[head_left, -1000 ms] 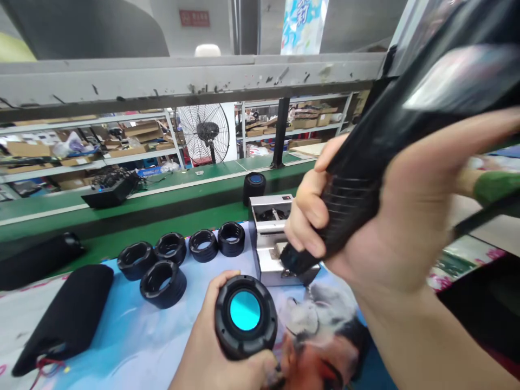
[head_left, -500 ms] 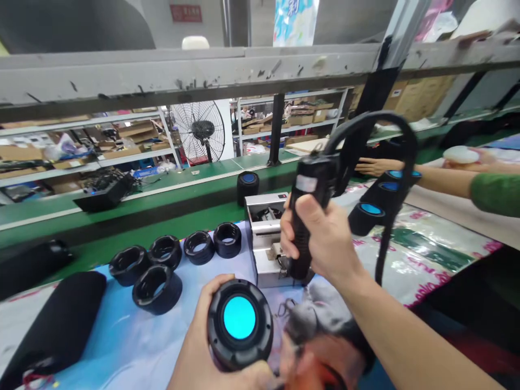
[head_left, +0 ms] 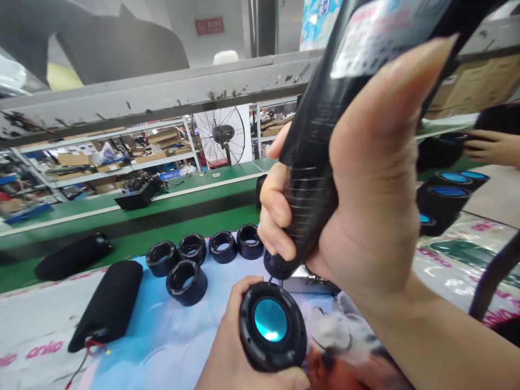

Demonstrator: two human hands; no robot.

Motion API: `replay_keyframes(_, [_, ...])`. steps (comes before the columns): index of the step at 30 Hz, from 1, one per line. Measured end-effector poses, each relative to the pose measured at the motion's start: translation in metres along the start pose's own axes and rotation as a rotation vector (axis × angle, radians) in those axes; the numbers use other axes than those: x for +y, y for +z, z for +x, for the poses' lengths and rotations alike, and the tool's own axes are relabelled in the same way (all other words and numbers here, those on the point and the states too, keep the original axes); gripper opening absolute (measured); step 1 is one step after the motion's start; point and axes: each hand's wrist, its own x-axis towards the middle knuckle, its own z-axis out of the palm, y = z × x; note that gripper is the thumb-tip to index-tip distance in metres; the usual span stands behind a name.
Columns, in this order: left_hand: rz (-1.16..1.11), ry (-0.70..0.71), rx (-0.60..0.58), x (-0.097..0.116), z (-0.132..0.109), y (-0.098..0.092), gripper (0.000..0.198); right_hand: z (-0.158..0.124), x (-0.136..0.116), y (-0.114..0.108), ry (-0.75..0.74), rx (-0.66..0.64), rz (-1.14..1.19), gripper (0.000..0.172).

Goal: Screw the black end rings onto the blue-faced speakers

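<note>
A worker's right hand [head_left: 374,179] brings a black handheld tool [head_left: 311,200] down to a round black piece [head_left: 271,325] with a shiny blue centre, gripped in the left hand [head_left: 227,346] above the printed table [head_left: 162,336]. Half a second ago we saw the tool held off to the right, beside the metal box [head_left: 306,285], its cord looped in plain view; now it slants across the frame, and its thin bit [head_left: 271,280] meets the far rim of the piece, or very nearly so. We cannot tell for certain whether the two touch.

We read the shift as tool and piece being lined up at the rim, where moments ago they were well apart. The right hand is closed firmly around the tool's ribbed body, thumb extended along it; the left has its fingers at one side of the piece and its thumb at the near edge, the blue face turned up towards us.

To the left, five black rings [head_left: 187,281] stand near a black fabric-covered cylinder [head_left: 108,303] with a red wire [head_left: 90,346] at its near end. At far right, we see another person's hand [head_left: 491,147] near blue-ended speakers [head_left: 449,192]; its grip is unclear.
</note>
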Motion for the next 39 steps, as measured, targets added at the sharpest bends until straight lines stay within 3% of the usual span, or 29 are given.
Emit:
replay_keyframes(2, [-0.014,-0.005,-0.026,-0.001,0.001,-0.002,0.086,0.000,0.003,-0.001,0.013,0.008,-0.023,0.044])
replay_keyframes(8, [-0.044,0.065,-0.080,-0.004,0.003,-0.006,0.080,0.002,0.004,0.001,0.144,0.008,-0.042,0.062])
replay_keyframes(16, [0.013,0.024,-0.016,0.001,0.001,-0.001,0.080,0.000,0.009,-0.001,0.111,-0.048,-0.011,0.018])
replay_keyframes(19, [0.046,0.028,0.014,0.001,0.002,-0.002,0.081,-0.002,0.016,0.001,0.171,-0.066,0.006,0.022])
replay_keyframes(23, [0.109,0.041,0.051,0.001,0.003,-0.002,0.084,-0.001,0.023,0.003,0.170,-0.130,0.033,0.015])
replay_keyframes(28, [0.128,0.052,0.047,0.002,0.002,-0.001,0.078,0.001,0.027,0.004,0.219,-0.116,0.033,0.027])
replay_keyframes(33, [0.122,0.103,0.072,-0.003,0.000,-0.004,0.079,0.000,0.019,-0.001,0.257,-0.217,0.010,0.014])
replay_keyframes(35, [0.075,0.101,0.048,-0.006,0.000,-0.004,0.080,0.000,0.013,-0.010,0.208,-0.104,0.004,0.025])
replay_keyframes(39, [0.056,0.124,0.048,-0.011,0.002,-0.005,0.089,-0.007,0.013,-0.047,0.038,0.254,-0.114,0.054])
